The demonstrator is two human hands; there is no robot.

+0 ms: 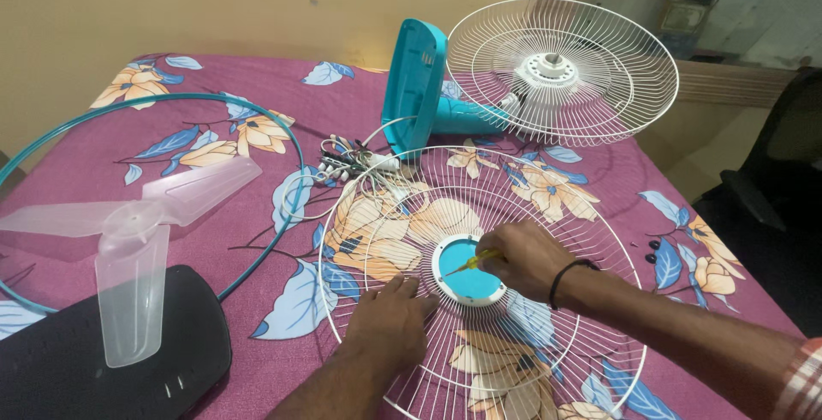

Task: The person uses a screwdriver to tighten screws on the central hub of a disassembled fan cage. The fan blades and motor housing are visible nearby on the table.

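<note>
Right hand (524, 257) grips a yellow-handled screwdriver (473, 261), its tip on the teal centre cap (467, 268) of the white front fan guard (411, 206). Left hand (390, 324), just below the cap, presses flat and unclenched on the guard's wires. Clear fan blade (133, 232) lies well left of it on the floral bed (282, 103).

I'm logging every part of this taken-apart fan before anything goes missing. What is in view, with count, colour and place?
front fan guard: one, white wire, flat on the bedspread, under both hands
hub cap: one, teal with a white rim, guard centre
screwdriver: one, yellow handle, tip on the cap
rear guard with motor: one, white, far right
fan body: one, teal, far centre
wires: one bundle, white, beside the body
blade: one, clear, three-winged, left
guard ring: one, teal, left
base: one, black, near left
bedspread: one, magenta floral
left hand: on the guard
right hand: holds the screwdriver; black wristband
</note>
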